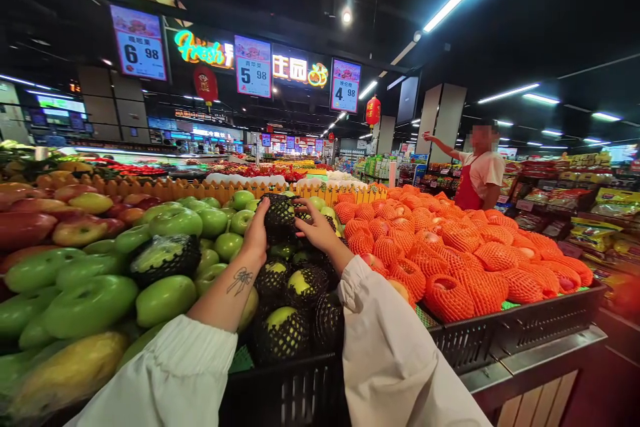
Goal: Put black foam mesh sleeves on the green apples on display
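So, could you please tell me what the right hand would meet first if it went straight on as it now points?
Probably the black-netted fruit beside the left hand, though whether the right hand already touches it is unclear.

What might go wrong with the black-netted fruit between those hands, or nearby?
The black-netted fruit between the left hand and the right hand could slip and bruise against the netted pile below. The heaped green apples beside the left sleeve might roll if it brushes them.
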`<action>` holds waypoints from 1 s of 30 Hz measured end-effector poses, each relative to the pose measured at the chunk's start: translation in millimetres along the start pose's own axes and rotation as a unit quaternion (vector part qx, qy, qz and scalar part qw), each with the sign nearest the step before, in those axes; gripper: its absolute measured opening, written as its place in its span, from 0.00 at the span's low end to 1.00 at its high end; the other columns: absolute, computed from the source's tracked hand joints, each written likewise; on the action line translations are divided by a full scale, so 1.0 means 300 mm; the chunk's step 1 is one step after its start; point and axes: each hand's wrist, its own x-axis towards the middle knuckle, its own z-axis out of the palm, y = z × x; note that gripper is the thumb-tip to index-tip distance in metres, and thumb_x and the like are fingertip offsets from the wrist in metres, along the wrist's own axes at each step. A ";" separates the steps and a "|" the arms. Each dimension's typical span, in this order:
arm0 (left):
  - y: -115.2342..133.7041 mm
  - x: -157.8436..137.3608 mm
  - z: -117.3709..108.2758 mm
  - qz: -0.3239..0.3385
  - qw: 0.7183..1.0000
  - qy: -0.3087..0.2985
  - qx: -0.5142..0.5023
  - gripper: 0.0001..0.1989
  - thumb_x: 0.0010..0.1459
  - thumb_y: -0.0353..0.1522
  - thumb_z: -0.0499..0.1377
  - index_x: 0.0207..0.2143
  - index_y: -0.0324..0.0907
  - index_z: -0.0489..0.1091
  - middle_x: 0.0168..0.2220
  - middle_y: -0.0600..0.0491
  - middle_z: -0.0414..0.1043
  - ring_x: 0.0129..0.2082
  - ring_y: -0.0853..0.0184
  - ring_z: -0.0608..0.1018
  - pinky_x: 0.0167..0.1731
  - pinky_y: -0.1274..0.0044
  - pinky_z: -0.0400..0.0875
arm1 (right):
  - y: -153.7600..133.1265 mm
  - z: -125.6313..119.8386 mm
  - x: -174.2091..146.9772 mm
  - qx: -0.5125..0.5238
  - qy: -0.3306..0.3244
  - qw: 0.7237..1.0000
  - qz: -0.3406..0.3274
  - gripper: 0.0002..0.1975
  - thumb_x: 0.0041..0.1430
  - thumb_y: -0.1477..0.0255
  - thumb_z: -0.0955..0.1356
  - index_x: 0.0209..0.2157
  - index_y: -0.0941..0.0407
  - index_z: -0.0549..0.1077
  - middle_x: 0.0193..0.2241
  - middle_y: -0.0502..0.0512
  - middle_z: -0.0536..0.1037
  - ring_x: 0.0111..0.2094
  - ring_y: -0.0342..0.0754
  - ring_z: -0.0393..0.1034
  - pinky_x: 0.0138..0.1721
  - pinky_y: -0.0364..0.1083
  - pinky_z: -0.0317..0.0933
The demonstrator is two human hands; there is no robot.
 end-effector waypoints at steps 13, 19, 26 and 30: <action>-0.050 0.026 -0.027 0.151 0.973 -0.076 0.159 0.20 0.46 0.42 0.74 0.39 0.42 0.77 0.36 0.51 0.80 0.34 0.65 0.78 0.36 0.77 0.73 | 0.012 -0.016 0.005 -0.104 0.089 0.986 -0.093 0.42 0.39 0.70 0.75 0.59 0.57 0.63 0.52 0.63 0.75 0.49 0.56 0.75 0.47 0.52 0.73; -0.061 0.075 -0.051 0.228 0.946 -0.040 0.225 0.30 0.44 0.55 0.70 0.40 0.41 0.74 0.40 0.49 0.77 0.40 0.61 0.78 0.44 0.72 0.73 | 0.021 -0.008 0.006 -0.087 0.159 0.982 -0.056 0.47 0.35 0.68 0.78 0.59 0.55 0.61 0.51 0.62 0.76 0.42 0.54 0.77 0.47 0.53 0.72; -0.050 0.089 -0.051 0.297 0.928 -0.052 0.218 0.25 0.42 0.48 0.71 0.35 0.41 0.72 0.31 0.52 0.74 0.33 0.66 0.75 0.37 0.74 0.70 | 0.033 0.002 0.023 0.034 0.229 0.972 -0.049 0.37 0.37 0.64 0.78 0.49 0.51 0.61 0.48 0.58 0.78 0.47 0.53 0.76 0.52 0.53 0.71; -0.042 0.077 -0.050 0.364 0.908 -0.035 0.203 0.18 0.49 0.45 0.67 0.35 0.41 0.72 0.34 0.51 0.76 0.35 0.66 0.76 0.36 0.76 0.70 | 0.036 0.004 0.024 0.057 0.218 0.973 -0.053 0.35 0.39 0.65 0.77 0.49 0.51 0.60 0.48 0.57 0.78 0.45 0.52 0.77 0.52 0.53 0.72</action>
